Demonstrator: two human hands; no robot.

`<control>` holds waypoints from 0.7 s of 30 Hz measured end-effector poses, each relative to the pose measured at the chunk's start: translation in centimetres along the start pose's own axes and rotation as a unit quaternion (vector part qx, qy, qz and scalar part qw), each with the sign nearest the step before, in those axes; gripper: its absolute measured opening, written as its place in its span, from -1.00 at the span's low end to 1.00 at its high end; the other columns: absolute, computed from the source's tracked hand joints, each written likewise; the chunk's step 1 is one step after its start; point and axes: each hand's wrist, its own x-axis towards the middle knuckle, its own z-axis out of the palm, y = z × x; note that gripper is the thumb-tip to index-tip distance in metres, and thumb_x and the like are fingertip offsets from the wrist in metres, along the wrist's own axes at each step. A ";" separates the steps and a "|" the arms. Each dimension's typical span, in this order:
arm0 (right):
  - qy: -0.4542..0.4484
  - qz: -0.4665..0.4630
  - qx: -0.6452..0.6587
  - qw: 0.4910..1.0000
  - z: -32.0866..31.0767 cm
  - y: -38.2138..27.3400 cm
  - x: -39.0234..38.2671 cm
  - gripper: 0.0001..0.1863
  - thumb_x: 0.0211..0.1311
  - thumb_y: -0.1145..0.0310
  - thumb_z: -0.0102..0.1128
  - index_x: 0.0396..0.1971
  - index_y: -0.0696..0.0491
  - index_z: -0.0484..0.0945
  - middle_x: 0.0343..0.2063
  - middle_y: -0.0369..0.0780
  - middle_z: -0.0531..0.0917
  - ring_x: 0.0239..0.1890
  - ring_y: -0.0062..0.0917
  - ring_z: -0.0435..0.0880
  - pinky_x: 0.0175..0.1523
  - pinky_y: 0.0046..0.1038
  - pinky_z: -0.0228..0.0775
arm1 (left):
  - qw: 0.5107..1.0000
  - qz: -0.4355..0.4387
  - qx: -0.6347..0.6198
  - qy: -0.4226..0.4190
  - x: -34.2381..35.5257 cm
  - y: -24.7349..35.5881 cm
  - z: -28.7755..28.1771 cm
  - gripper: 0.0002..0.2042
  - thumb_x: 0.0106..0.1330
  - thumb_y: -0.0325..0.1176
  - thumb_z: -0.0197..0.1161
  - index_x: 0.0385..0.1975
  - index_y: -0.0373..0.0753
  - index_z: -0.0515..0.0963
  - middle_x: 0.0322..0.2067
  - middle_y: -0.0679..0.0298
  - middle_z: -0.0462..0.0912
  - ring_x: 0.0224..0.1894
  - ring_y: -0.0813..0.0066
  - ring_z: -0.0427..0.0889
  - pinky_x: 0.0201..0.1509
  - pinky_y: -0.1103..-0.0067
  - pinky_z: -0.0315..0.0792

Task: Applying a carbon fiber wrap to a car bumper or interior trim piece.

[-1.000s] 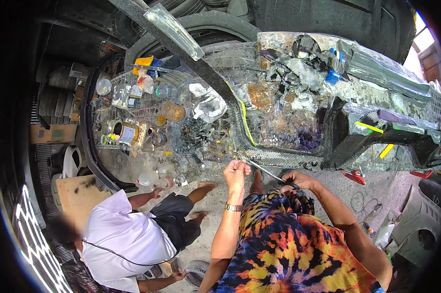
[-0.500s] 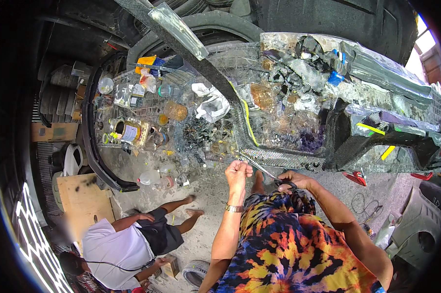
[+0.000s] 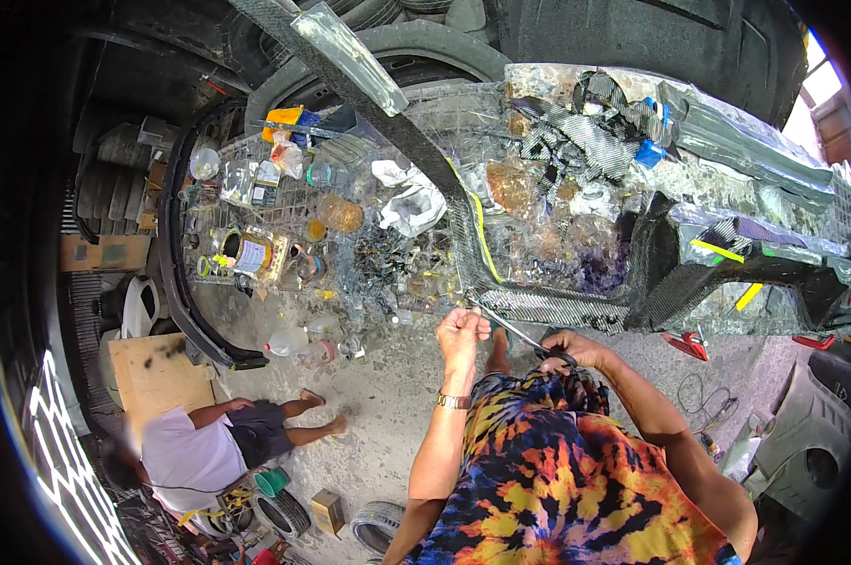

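Note:
My right hand (image 3: 578,349) is wrapped round the dark handles of a pair of scissors (image 3: 518,331), whose long metal blades point up and left. The blade tips reach the near corner of a black woven carbon-fibre part (image 3: 548,303), just beside my left hand. At that corner, the fingers of my left hand (image 3: 462,331) are pinched together; what lies between them is too small to make out. A strip of yellow tape (image 3: 484,235) runs along the part's upright arm, which stretches away to the far left.
A cluttered worktable (image 3: 425,113) carries crumpled white cloth (image 3: 411,202), a tin (image 3: 253,254), jars and carbon-fibre scraps (image 3: 585,137). A long curved black trim (image 3: 166,235) stands at the left. A co-worker in a white shirt (image 3: 194,461) is at lower left, near tyres (image 3: 282,513).
The scissors' blades have swung slightly, and now show longer and darker beside my left hand. The co-worker has shifted to the left, uncovering a green container and a tyre.

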 end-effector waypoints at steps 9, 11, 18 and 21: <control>-0.034 -0.011 0.022 0.999 0.5 -0.8 0.9 -0.62 0.07 0.05 0.37 -0.46 0.07 0.51 -0.69 -0.40 0.47 -0.64 -0.73 0.46 -0.49 -0.65 0.26 | 1.000 -0.012 0.005 -0.011 0.1 -0.1 -0.6 -0.93 0.28 -0.45 0.17 -0.41 -0.29 0.50 -0.54 0.23 0.63 -0.54 0.52 0.63 -0.50 0.62 0.55; -0.019 -0.010 0.015 1.000 0.3 0.0 1.6 -0.62 0.08 0.04 0.35 -0.47 0.07 0.51 -0.70 -0.39 0.47 -0.66 -0.73 0.44 -0.51 -0.65 0.24 | 1.000 -0.015 0.007 -0.012 0.1 0.1 -0.5 -0.93 0.28 -0.45 0.16 -0.40 -0.29 0.50 -0.53 0.23 0.64 -0.53 0.52 0.63 -0.51 0.62 0.55; -0.016 -0.029 0.006 0.999 0.7 -0.1 1.7 -0.62 0.08 0.03 0.35 -0.50 0.07 0.51 -0.73 -0.41 0.46 -0.69 -0.74 0.43 -0.55 -0.65 0.19 | 1.000 -0.015 0.012 -0.012 0.0 0.1 -0.5 -0.94 0.29 -0.44 0.15 -0.39 -0.27 0.50 -0.51 0.24 0.64 -0.50 0.51 0.64 -0.49 0.62 0.56; -0.017 -0.037 0.005 0.999 0.9 -0.3 1.5 -0.61 0.09 0.03 0.35 -0.53 0.06 0.49 -0.73 -0.41 0.46 -0.70 -0.75 0.42 -0.56 -0.65 0.17 | 1.000 -0.015 0.007 -0.014 0.1 0.1 -0.6 -0.94 0.29 -0.44 0.14 -0.39 -0.27 0.50 -0.51 0.23 0.64 -0.49 0.51 0.65 -0.49 0.62 0.56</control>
